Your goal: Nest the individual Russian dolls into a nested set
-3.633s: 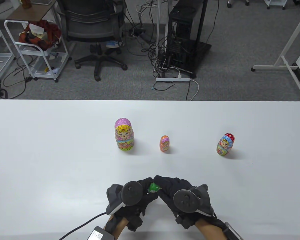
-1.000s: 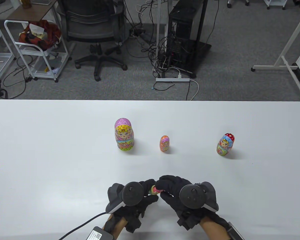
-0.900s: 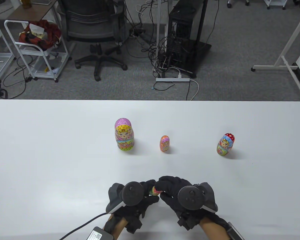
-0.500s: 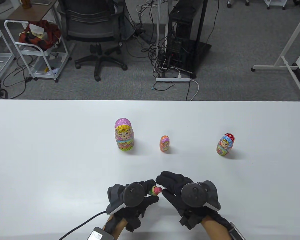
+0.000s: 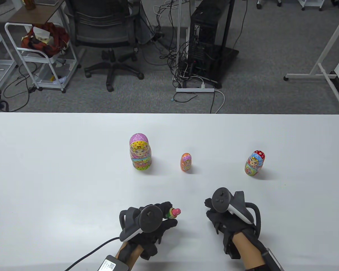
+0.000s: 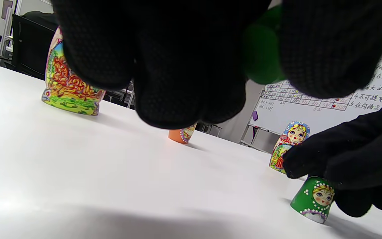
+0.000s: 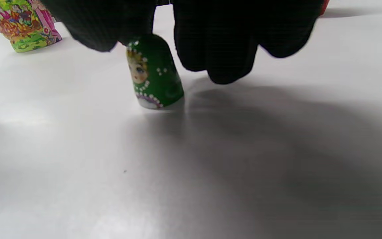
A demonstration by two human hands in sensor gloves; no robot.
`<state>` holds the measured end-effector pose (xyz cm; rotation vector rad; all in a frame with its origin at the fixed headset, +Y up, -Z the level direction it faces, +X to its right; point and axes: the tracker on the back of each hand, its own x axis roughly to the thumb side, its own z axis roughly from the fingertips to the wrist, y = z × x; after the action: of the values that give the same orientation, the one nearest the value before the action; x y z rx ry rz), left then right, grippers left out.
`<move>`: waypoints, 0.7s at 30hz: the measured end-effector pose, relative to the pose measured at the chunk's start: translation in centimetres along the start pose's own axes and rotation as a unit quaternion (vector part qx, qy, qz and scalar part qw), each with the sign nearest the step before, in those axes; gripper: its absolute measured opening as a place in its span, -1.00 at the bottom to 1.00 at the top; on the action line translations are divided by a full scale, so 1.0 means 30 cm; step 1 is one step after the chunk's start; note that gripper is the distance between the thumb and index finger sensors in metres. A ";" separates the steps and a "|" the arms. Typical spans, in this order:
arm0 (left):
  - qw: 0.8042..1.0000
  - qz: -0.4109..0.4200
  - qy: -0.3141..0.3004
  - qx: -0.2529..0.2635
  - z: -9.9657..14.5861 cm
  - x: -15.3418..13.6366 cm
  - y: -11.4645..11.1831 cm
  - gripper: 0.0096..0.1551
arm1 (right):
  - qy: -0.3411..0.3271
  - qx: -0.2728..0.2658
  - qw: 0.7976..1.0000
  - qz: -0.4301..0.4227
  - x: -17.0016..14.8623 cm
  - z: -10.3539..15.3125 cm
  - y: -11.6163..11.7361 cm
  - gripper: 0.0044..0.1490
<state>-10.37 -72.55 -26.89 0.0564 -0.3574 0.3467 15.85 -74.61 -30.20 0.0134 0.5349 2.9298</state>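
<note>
On table, three whole dolls (one green top).

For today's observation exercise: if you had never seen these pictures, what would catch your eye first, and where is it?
First, the two black-gloved hands at the table's near edge: the left hand holds a green doll bottom with a tiny pink doll poking out, while the right hand sets the green doll top on the white table. Behind them three painted dolls stand in a row: purple doll, orange doll, red-and-blue doll.
</note>
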 end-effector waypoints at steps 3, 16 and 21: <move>1.000 -0.001 0.000 -0.001 0.000 0.000 -0.001 -0.18 | 0.001 -0.006 1.000 0.006 0.005 -0.007 0.005 -0.41; 1.000 -0.001 0.007 -0.008 -0.004 -0.004 -0.007 -0.19 | -0.029 -0.067 0.997 0.003 0.043 0.003 0.008 -0.35; 1.000 -0.005 0.006 -0.010 -0.004 -0.004 -0.007 -0.19 | -0.088 -0.136 0.983 -0.081 0.066 0.052 -0.040 -0.35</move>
<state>-10.35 -72.76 -27.04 0.0359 -0.3478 0.3325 14.13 -72.64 -29.21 0.1844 0.1021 2.7800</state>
